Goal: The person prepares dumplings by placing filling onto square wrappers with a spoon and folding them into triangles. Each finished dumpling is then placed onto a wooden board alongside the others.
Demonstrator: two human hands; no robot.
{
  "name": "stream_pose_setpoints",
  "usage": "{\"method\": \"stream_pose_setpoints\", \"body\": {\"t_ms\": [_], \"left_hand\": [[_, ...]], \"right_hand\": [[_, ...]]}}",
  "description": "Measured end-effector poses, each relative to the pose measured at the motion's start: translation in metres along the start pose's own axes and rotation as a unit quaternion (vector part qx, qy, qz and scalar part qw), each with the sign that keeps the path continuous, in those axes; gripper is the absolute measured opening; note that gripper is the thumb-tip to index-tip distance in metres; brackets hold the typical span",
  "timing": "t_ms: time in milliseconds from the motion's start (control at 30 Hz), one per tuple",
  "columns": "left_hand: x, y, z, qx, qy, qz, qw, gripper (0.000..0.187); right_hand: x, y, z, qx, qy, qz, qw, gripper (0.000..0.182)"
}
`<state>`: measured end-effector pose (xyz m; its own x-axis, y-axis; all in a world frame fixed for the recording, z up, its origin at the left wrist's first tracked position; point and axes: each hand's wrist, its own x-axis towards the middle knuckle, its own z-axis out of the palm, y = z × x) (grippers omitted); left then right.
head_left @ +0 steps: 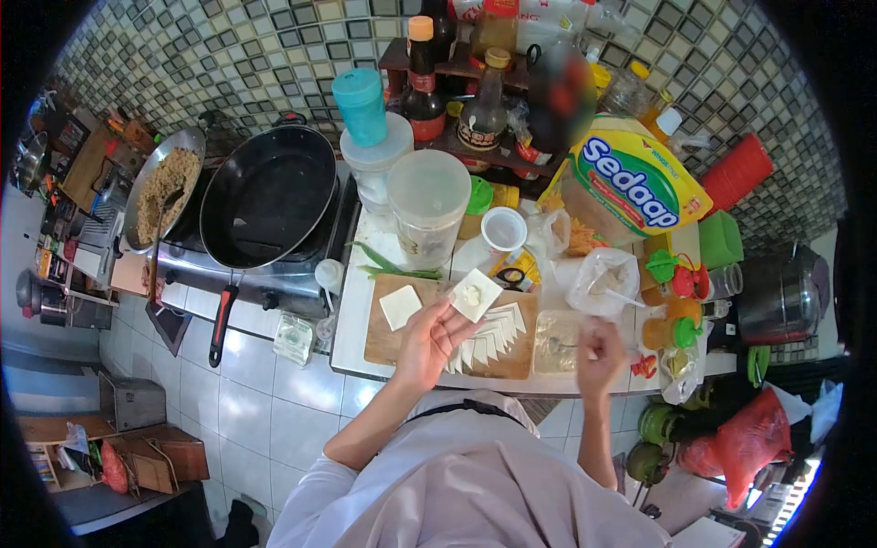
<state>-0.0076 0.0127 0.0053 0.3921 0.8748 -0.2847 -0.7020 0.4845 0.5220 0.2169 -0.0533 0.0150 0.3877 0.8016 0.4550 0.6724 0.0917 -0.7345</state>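
Center: our left hand [434, 336] has topped wrapper [489, 290] held in its fingers, above board [382, 342]. Right of center: our right hand [600, 354] by clear tray [554, 345], blurred, can't tell fingers.

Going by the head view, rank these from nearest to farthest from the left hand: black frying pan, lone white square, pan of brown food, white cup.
From the left hand:
1. Lone white square, just left, on the board
2. White cup, ahead and right
3. Black frying pan, left, on the stove
4. Pan of brown food, far left
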Motion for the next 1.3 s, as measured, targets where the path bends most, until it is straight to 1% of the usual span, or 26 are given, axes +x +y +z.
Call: {"method": "stream_pose_setpoints", "body": {"t_ms": [33, 67, 133, 167, 233, 367, 433, 600, 667, 700, 733, 767, 800, 833, 867, 900, 933, 967, 1067, 1133, 1167, 1233, 1300], "left_hand": [[-0.001, 0.000, 0.000, 0.001, 0.004, -0.008, 1.000, 0.038], [-0.003, -0.001, 0.000, -0.004, 0.005, -0.013, 1.000, 0.038], [-0.005, -0.002, -0.002, -0.013, 0.006, -0.014, 1.000, 0.038], [-0.007, -0.003, -0.003, -0.025, 0.011, -0.018, 0.999, 0.038], [-0.009, -0.003, -0.004, -0.008, 0.021, -0.018, 1.000, 0.038], [-0.012, -0.011, -0.011, -0.003, 0.012, -0.015, 1.000, 0.038], [-0.011, -0.014, -0.013, -0.017, 0.001, -0.034, 0.999, 0.036], [-0.011, -0.019, -0.014, -0.027, -0.007, -0.030, 0.999, 0.034], [-0.014, -0.019, -0.009, -0.039, -0.010, -0.026, 0.999, 0.034], [-0.015, -0.019, -0.006, -0.029, -0.034, -0.012, 0.999, 0.036], [-0.016, -0.019, -0.004, -0.019, -0.059, 0.002, 0.998, 0.041], [-0.018, -0.021, 0.001, -0.021, -0.058, 0.003, 0.998, 0.041], [-0.018, -0.023, 0.007, -0.006, -0.052, 0.031, 0.998, 0.039], [-0.018, -0.024, 0.010, 0.008, -0.046, 0.060, 0.997, 0.037], [-0.017, -0.024, 0.010, 0.006, -0.045, 0.064, 0.997, 0.037], [-0.016, -0.025, 0.010, 0.032, -0.038, 0.062, 0.997, 0.038], [-0.015, -0.025, 0.009, 0.059, -0.032, 0.059, 0.996, 0.038], [-0.013, -0.026, 0.008, 0.057, -0.033, 0.059, 0.996, 0.038], [-0.009, -0.034, 0.002, 0.070, -0.044, 0.066, 0.994, 0.042], [-0.010, -0.037, -0.001, 0.112, -0.009, 0.095, 0.989, 0.035], [-0.011, -0.037, 0.000, 0.114, -0.007, 0.096, 0.989, 0.035], [-0.014, -0.035, 0.003, 0.129, 0.006, 0.143, 0.981, 0.033], [-0.015, -0.033, 0.006, 0.126, 0.017, 0.147, 0.981, 0.033]], "right_hand": [[0.003, -0.004, 0.012, -0.023, -0.045, -0.105, 0.993, 0.013], [0.005, -0.008, 0.022, -0.046, -0.090, -0.209, 0.973, 0.017], [0.006, -0.020, 0.039, -0.045, -0.136, -0.276, 0.950, 0.027], [0.006, -0.023, 0.044, -0.042, -0.136, -0.280, 0.949, 0.027], [0.004, -0.028, 0.052, -0.036, -0.171, -0.309, 0.935, 0.033], [0.004, -0.030, 0.061, -0.020, -0.166, -0.324, 0.931, 0.033], [0.002, -0.029, 0.062, -0.016, -0.160, -0.318, 0.934, 0.033], [-0.001, -0.029, 0.069, 0.008, -0.130, -0.305, 0.943, 0.027], [-0.004, -0.033, 0.072, 0.078, -0.148, -0.232, 0.958, 0.020], [-0.005, -0.036, 0.073, 0.078, -0.150, -0.230, 0.958, 0.020], [-0.006, -0.040, 0.072, 0.100, -0.149, -0.191, 0.965, 0.019], [-0.006, -0.044, 0.072, 0.122, -0.148, -0.153, 0.969, 0.018], [-0.006, -0.047, 0.072, 0.122, -0.150, -0.155, 0.969, 0.018], [-0.005, -0.050, 0.072, 0.158, -0.152, -0.093, 0.971, 0.016], [-0.005, -0.053, 0.072, 0.192, -0.155, -0.030, 0.969, 0.015], [-0.003, -0.055, 0.071, 0.192, -0.158, -0.032, 0.968, 0.015], [-0.001, -0.056, 0.070, 0.186, -0.161, -0.014, 0.969, 0.014], [0.002, -0.056, 0.070, 0.178, -0.163, 0.004, 0.970, 0.013], [0.006, -0.053, 0.073, 0.166, -0.146, -0.011, 0.975, 0.013], [0.007, -0.056, 0.071, 0.163, -0.146, -0.002, 0.976, 0.013], [0.007, -0.057, 0.072, 0.160, -0.145, 0.007, 0.976, 0.013], [0.006, -0.057, 0.074, 0.156, -0.137, 0.000, 0.978, 0.013], [0.004, -0.057, 0.076, 0.150, -0.128, -0.004, 0.980, 0.013]]}}
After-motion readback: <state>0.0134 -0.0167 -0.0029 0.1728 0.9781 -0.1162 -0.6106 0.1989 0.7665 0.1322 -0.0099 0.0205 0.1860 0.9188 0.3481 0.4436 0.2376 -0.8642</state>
